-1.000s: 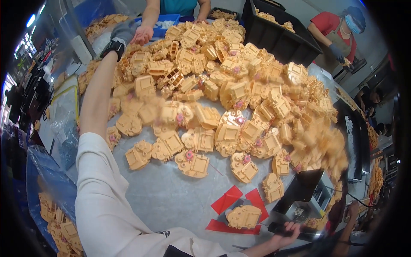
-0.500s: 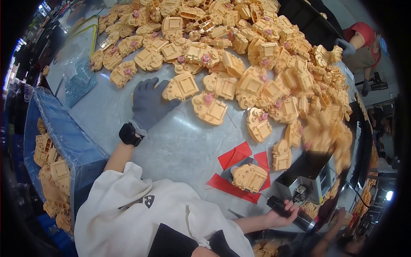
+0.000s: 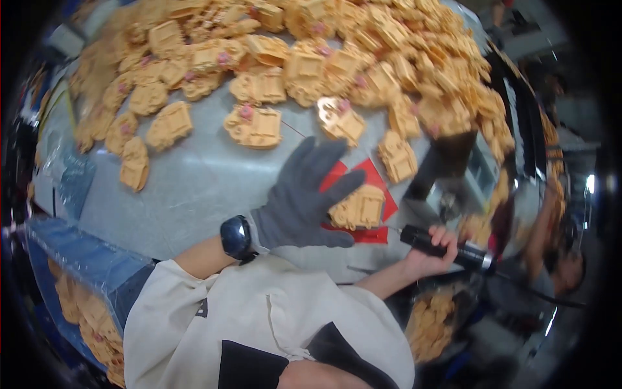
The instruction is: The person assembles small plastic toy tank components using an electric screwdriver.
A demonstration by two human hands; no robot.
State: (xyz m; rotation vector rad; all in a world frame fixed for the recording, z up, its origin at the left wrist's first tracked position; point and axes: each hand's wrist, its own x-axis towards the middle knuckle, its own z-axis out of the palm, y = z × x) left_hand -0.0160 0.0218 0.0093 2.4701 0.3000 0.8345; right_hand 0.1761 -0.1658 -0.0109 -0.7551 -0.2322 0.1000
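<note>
My left hand (image 3: pixel 291 201), in a dark grey glove, is over the near middle of the table with its fingers spread. Its thumb and fingers reach around the left side of a pale yellow plastic housing (image 3: pixel 359 209), and no grip on it shows. That housing sits among strips of red tape (image 3: pixel 377 176) stuck to the tabletop. Bare and closed, my right hand (image 3: pixel 429 254) holds a black electric screwdriver (image 3: pixel 473 256). The tool lies nearly level, its thin bit pointing left at the housing's lower right edge. Whether the bit touches is too small to tell.
A large heap of yellow housings (image 3: pixel 311 71), some with pink parts, covers the far table. An open metal box (image 3: pixel 481 170) stands right of the tape. Blue plastic lines a bin (image 3: pixel 97 259) of housings at left. A clear bag (image 3: pixel 74 185) lies nearby. Another person's arm (image 3: pixel 547 217) shows at right.
My left hand has left the housings at the heap's near edge and come right and nearer, beside the housing on the tape. The right hand still holds the screwdriver. The whole view has shifted.
</note>
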